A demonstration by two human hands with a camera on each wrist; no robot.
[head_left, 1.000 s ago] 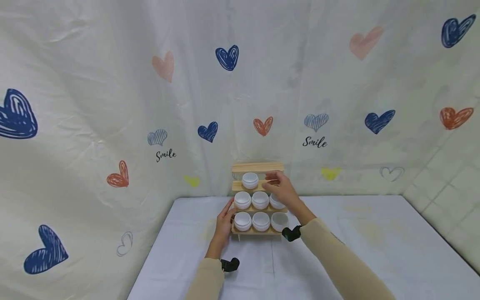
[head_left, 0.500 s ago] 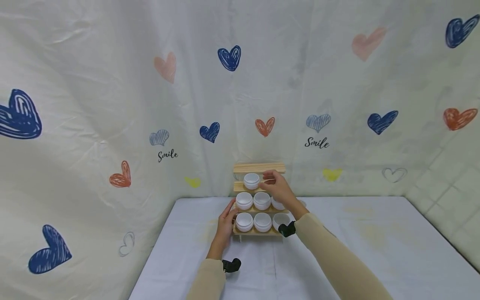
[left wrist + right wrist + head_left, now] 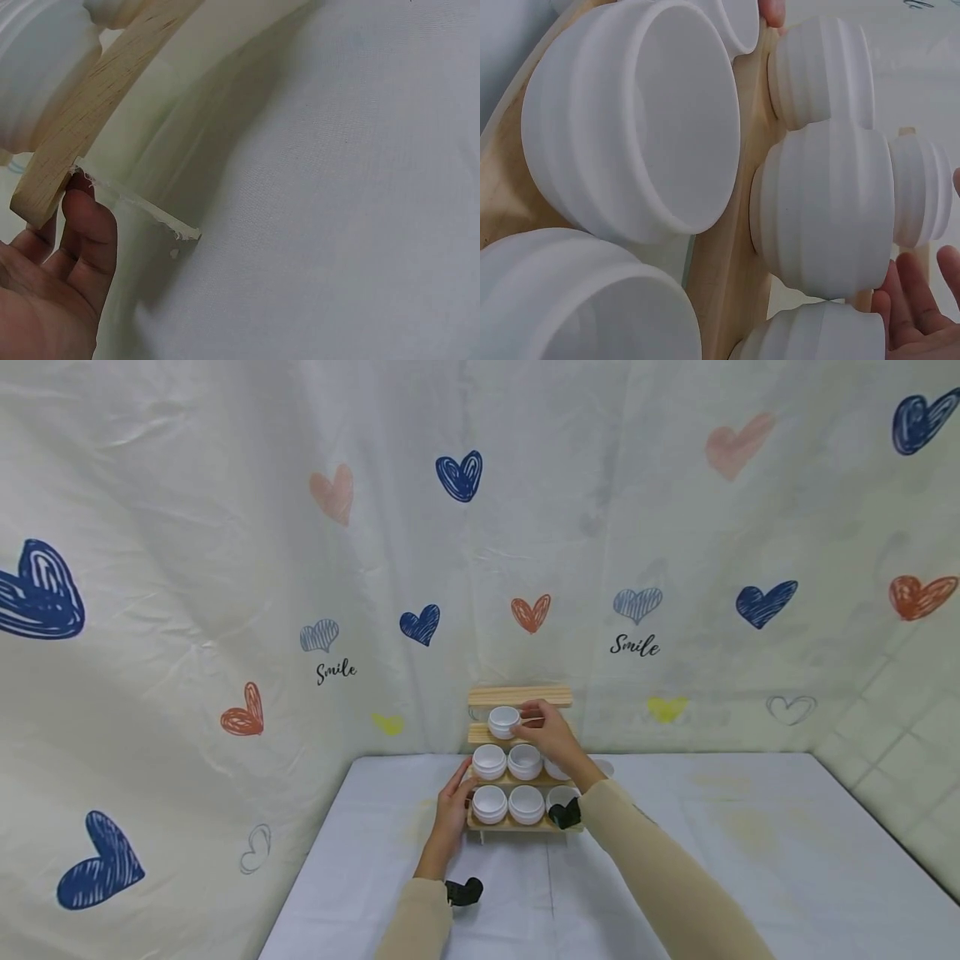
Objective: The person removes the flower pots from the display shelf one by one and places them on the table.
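A tiered wooden stand (image 3: 519, 697) holds small white ridged cups in rows. My left hand (image 3: 452, 806) grips the left end of the stand; in the left wrist view its fingers (image 3: 90, 225) curl at the board's end beside a pale, thin leg (image 3: 142, 202). One cup (image 3: 503, 722) sits alone on the tier below the bare top board. My right hand (image 3: 553, 737) reaches in from the right, thumb and fingers spread at that cup's right side. In the right wrist view, straight fingers (image 3: 919, 289) show beside the far cup (image 3: 921, 191).
Three cups stand on the middle tier, the rightmost partly behind the right wrist. Three more cups (image 3: 490, 804) fill the bottom tier. A white cloth covers the table (image 3: 720, 852), and a curtain printed with hearts (image 3: 458, 476) hangs behind the stand.
The right hand has moved slightly left, closing the gap to the cup on the upper tier. The left hand keeps its grip on the stand, and the head view shifted a little.
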